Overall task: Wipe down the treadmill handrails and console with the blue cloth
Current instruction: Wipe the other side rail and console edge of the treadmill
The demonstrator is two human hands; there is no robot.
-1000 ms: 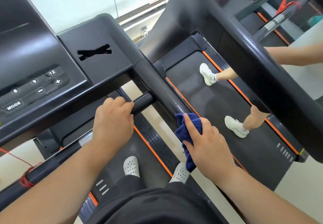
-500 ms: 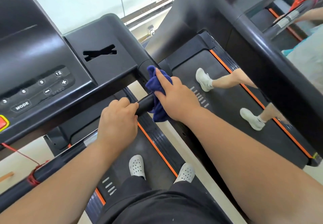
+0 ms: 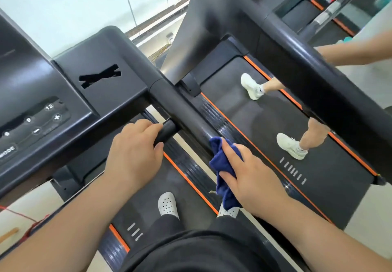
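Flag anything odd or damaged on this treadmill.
A ragged black X-shaped patch sits on the dark plastic console panel, like tape or a cover-up; which, I cannot tell. A red cord trails at the lower left. Nothing looks spilled or broken.

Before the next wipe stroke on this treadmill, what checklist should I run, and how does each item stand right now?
1. Cloth held securely: ok, the right hand has its fingers curled round it.
2. Cloth on the handrail: ok, it lies against the rail's near stretch.
3. Body braced: ok, the left hand grips the crossbar.
4. Rail free up to the console: ok, nothing lies on it.
5. Console already wiped: cannot tell.
6. Belt underfoot stopped: cannot tell.
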